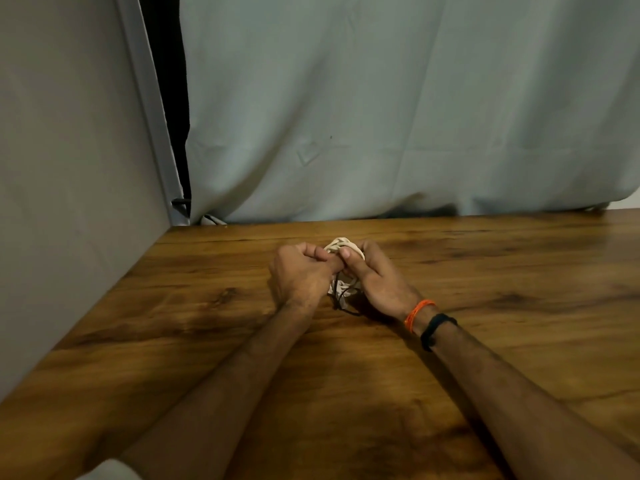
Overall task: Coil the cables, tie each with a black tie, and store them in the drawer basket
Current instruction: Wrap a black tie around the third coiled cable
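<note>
Between both hands (332, 271), seemingly coiled cable (341, 245)

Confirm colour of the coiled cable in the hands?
White, or off-white: the coiled cable shows best in the head view.

no readable text, label, brand, number or sign anywhere in view

both forearms fwd, left hand (300, 275) & right hand (375, 277) together, fingers (348, 253) curled
</note>
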